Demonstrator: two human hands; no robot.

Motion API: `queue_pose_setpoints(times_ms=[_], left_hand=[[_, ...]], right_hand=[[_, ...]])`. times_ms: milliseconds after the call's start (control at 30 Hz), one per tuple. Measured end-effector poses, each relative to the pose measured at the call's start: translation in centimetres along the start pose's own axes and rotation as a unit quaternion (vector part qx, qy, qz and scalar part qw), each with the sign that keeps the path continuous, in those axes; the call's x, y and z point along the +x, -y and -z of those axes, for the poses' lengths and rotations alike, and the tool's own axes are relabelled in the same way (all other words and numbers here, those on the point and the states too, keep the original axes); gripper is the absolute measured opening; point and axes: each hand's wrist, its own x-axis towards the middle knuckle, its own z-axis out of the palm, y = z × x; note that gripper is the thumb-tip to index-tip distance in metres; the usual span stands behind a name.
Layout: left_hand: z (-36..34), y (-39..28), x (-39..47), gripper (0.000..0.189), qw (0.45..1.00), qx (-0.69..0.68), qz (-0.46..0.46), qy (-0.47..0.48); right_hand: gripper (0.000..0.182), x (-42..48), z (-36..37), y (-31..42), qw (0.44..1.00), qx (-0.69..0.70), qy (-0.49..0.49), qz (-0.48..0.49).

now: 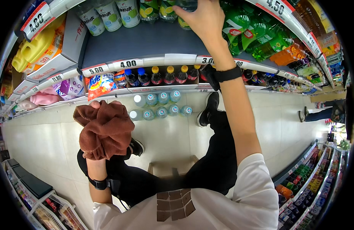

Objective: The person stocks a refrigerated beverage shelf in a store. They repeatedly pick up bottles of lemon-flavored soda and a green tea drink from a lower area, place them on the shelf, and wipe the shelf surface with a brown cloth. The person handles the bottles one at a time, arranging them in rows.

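Observation:
My left hand [95,104] holds a bunched brown cloth [105,130], which hides most of the hand. At the top edge of the view my right hand [208,21] is around a clear plastic bottle [184,24] with a lemon-pictured label on the grey shelf [136,43]. Its fingers are partly cut off. Left of it stand two similar lemon-label bottles [148,12] and several white-label bottles [108,15]. Green soda bottles [236,31] crowd the shelf just right of my wrist.
Several clear bottles [162,112] stand in two rows on the tiled floor [165,138] between my feet. Below the shelf are cola bottles [169,76] and a Tide bag [100,83]. Yellow jugs [39,49] fill a carton at left. Another person's legs [318,115] show at right.

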Motion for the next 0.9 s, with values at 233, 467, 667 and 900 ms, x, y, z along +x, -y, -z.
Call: queue_pose_setpoints(times_ms=[233, 467, 667, 900], left_hand=[[0.1, -0.6, 0.6, 0.033, 0.978, -0.191, 0.084, 0.025], [-0.3, -0.3, 1.3, 0.042, 0.879, -0.387, 0.247, 0.127], [0.9, 0.0, 1.1, 0.039, 0.891, -0.385, 0.225, 0.081], [1.2, 0.0, 1.7, 0.023, 0.852, -0.449, 0.269, 0.025]], right_hand=[[0.026, -2.2, 0.2, -0.6, 0.965, 0.249, 0.079, 0.027], [0.011, -3.6, 4.4, -1.2, 0.909, 0.417, -0.003, 0.028], [0.026, -5.7, 11.1, -1.1, 0.844, 0.535, 0.003, -0.036], [0.02, -11.4, 7.8, -3.4, 0.603, 0.601, 0.255, -0.459]])
